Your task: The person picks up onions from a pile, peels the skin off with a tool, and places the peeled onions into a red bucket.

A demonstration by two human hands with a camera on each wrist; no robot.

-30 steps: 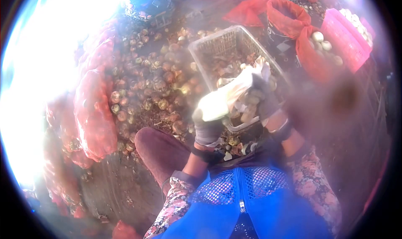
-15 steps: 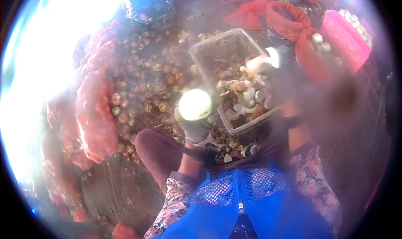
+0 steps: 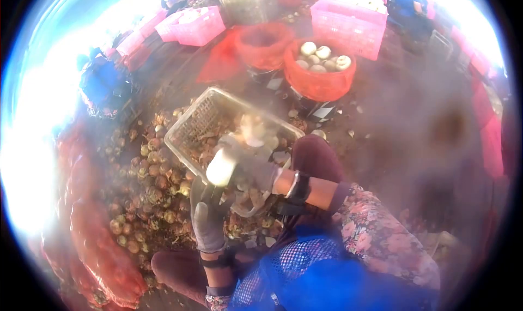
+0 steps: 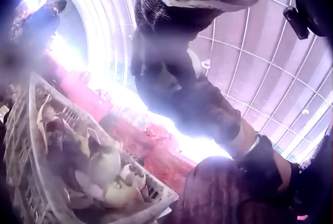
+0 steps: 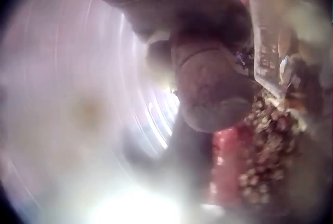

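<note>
A bright white peeled onion (image 3: 220,168) sits between both gloved hands in the head view. My left hand (image 3: 208,224) grips it from below, thumb pointing up and fingers at its lower side. From the upper right, my right hand (image 3: 253,166) holds the same onion, with blurred fingers over its top. The right wrist view shows the right hand's gloved thumb (image 5: 216,91) close up. Just beyond the hands stands a pale plastic crate (image 3: 188,115). Onion peelings (image 4: 104,169) fill part of it in the left wrist view.
Many unpeeled onions (image 3: 158,183) cover the floor at left, beside full red mesh sacks (image 3: 101,245). A red-lined bucket (image 3: 321,85) of peeled onions and a pink crate (image 3: 348,30) stand ahead. The person's right knee (image 3: 316,153) is close to the crate.
The right hand pulled a long white layer off, dropped it toward the crate, then came back to the onion in the left hand. The head view has swung right, showing more pink crates.
</note>
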